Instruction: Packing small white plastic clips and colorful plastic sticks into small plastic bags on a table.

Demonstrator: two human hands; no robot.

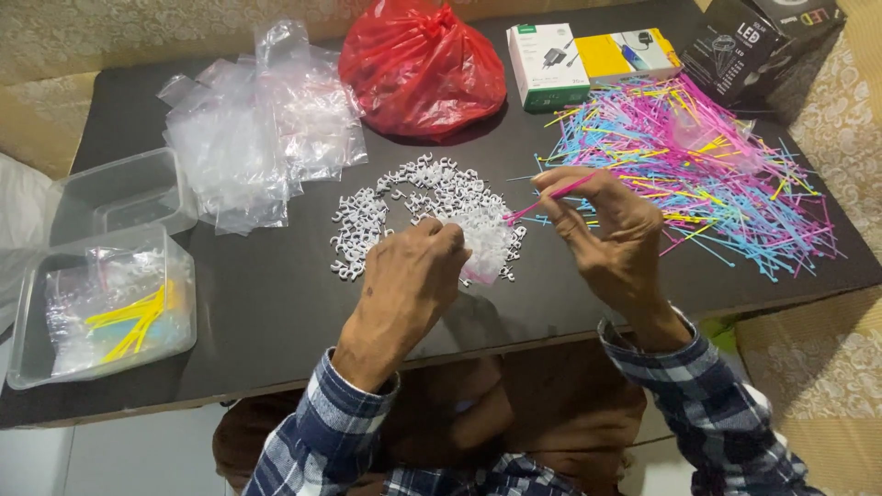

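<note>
left hand (pixel 409 276) closed on small clear bag (pixel 485 241) over white clips (pixel 404 197), mid-worktop (pixel 276 312). right hand (pixel 611 230) pinched pink cable tie (pixel 548 197): judged light, springy, slippery; best gripped mid-length.

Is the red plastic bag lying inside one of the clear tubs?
No, the red bag sits on the dark table, apart from both tubs.

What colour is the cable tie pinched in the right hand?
Pink. The cable tie shows best in the head view, held between the right hand fingers.
</note>
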